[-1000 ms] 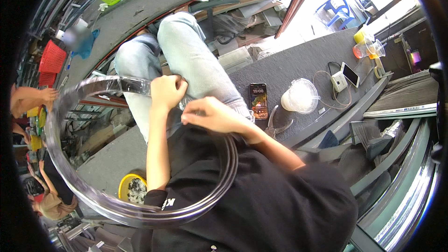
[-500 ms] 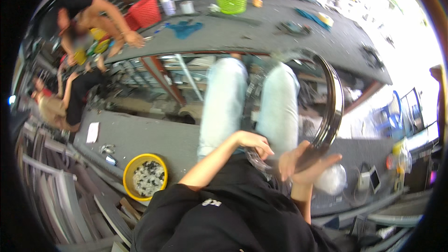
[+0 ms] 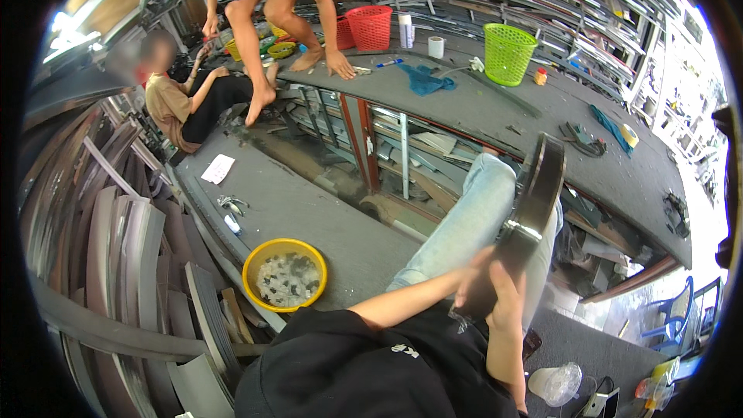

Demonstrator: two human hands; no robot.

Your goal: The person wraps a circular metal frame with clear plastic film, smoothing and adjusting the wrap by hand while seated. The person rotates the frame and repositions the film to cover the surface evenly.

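Observation:
A long, curved, dark glossy strip [image 3: 534,193] rises from my lap, its far end leaning toward the bench. Both my hands grip its lower part. My left hand [image 3: 474,282] wraps it from the left, with the fingers partly hidden behind the strip. My right hand [image 3: 507,298] closes round its right edge, thumb up. A bright reflection crosses the strip just above my hands. A bit of clear film [image 3: 460,320] shows at its lower end. My jeans-clad legs [image 3: 464,213] are behind it.
A yellow basin [image 3: 325,282] of small clear and black pieces stands at my left, near pliers [image 3: 232,203] and white paper [image 3: 218,169]. Curved strips [image 3: 116,240] are stacked far left. A green basket [image 3: 509,54] and blue cloth [image 3: 426,80] lie on the bench [image 3: 495,116]. Two people are beyond.
My view has swung left, bringing the two people further in. The strip, earlier bowed out right as a wide arc, now stands more edge-on, and my hands have come together on it.

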